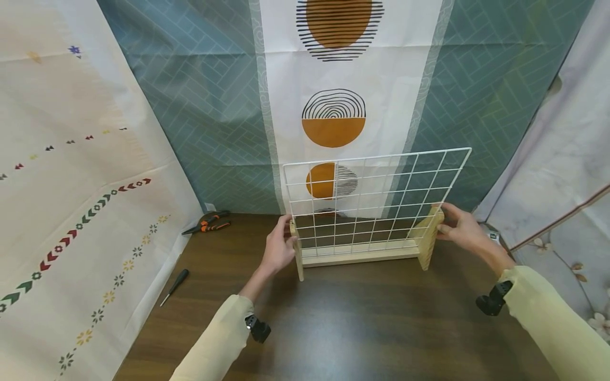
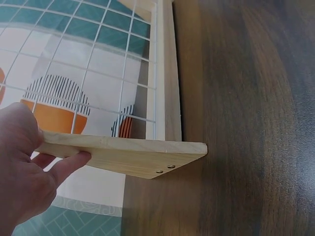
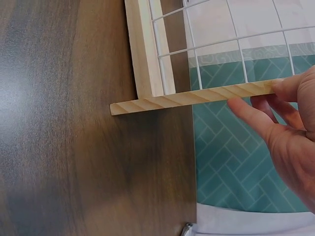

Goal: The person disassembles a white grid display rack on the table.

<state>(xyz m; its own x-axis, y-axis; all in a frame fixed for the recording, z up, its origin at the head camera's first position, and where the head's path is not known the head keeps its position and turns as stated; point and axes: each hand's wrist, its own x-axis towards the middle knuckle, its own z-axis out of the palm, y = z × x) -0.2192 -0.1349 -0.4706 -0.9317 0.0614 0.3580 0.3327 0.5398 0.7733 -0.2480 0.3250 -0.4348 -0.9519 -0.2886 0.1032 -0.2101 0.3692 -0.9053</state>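
A wooden rack with a white wire grid point(image 1: 376, 157) stands on the dark table, the grid rising above its two side panels. My left hand point(image 1: 278, 247) grips the upper part of the left side panel point(image 2: 123, 160), thumb on one side and fingers on the other. Two metal screw heads point(image 2: 171, 166) show on that panel's outer face. At the opposite end, my right hand point(image 1: 461, 230) pinches the top of the right side panel point(image 3: 197, 96) between thumb and fingers. A pale wooden board point(image 1: 359, 258) joins both panels low down.
Pliers point(image 1: 207, 223) with black and orange handles lie at the table's back left corner. A screwdriver point(image 1: 175, 286) lies nearer along the left edge. Patterned cloth point(image 1: 214, 106) hangs behind and at both sides. A small metallic object point(image 1: 493, 235) sits beyond my right wrist.
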